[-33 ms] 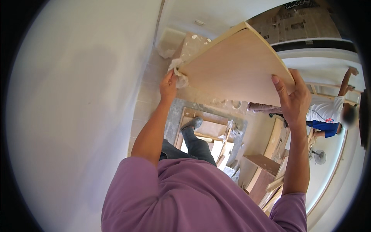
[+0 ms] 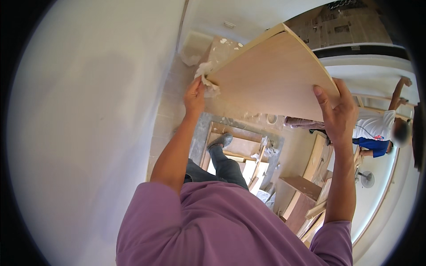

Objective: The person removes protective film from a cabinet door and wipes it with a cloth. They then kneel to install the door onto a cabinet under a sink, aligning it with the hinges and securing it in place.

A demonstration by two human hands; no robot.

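A pale wooden board (image 2: 266,77) is held up in front of me, its flat face toward me and its light edge at the top. A dark gap or crack shows along the edge near the top corner. At the board's left corner my left hand (image 2: 194,96) is closed on a crumpled white rag (image 2: 204,71), which bunches around that corner. Whether it is cloth or paper is hard to tell. My right hand (image 2: 341,111) grips the right edge, thumb on the near face and the other fingers mostly hidden behind.
A white wall (image 2: 97,124) rises close on my left. Below me is a wooden frame (image 2: 239,133) with my foot at it. Wooden panels (image 2: 301,188) lean at the lower right. Farther right are a person in a white shirt (image 2: 372,126), another in blue (image 2: 375,146), and a fan (image 2: 366,178).
My left hand and the white rag have shifted very slightly up and to the right along the board's corner. The grip of my right hand looks the same.
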